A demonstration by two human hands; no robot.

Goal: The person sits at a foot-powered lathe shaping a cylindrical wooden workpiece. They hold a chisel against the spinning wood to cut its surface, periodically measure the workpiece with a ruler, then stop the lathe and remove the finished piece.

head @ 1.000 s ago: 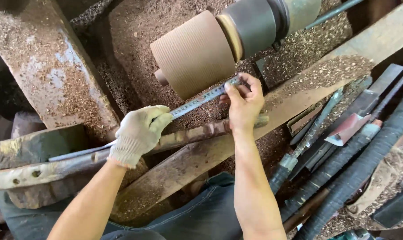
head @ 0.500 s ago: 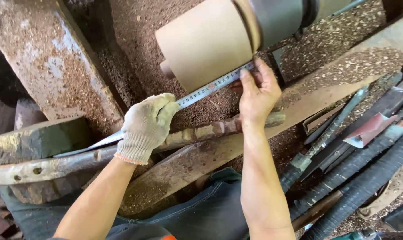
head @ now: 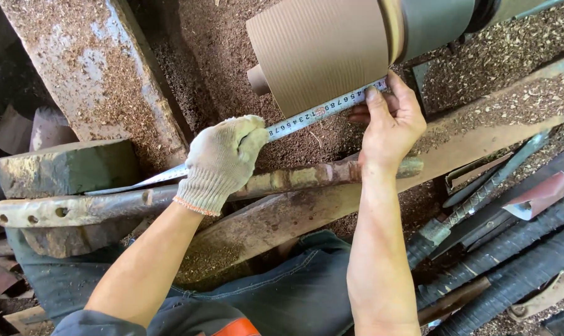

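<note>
A tan, finely grooved wooden cylinder [head: 322, 53] is mounted on a lathe at the top centre, next to a grey round part [head: 434, 22]. A steel measuring tape [head: 322, 113] runs along the cylinder's lower edge. My left hand [head: 223, 158], in a white knit glove, pinches the tape at its left part. My bare right hand [head: 391, 124] presses the tape's far end against the cylinder's right end. The tape's loose tail [head: 139, 183] trails off to the left.
A rusty metal bar with holes [head: 76, 208] lies across below the hands, above a slanted wooden beam [head: 307, 208]. Several long-handled turning tools [head: 506, 249] lie at the right. A rusty upright [head: 98, 81] stands at left. Sawdust covers everything.
The view has drawn closer to the cylinder. Both hands rose with the tape from below the cylinder until it lies against its lower edge.
</note>
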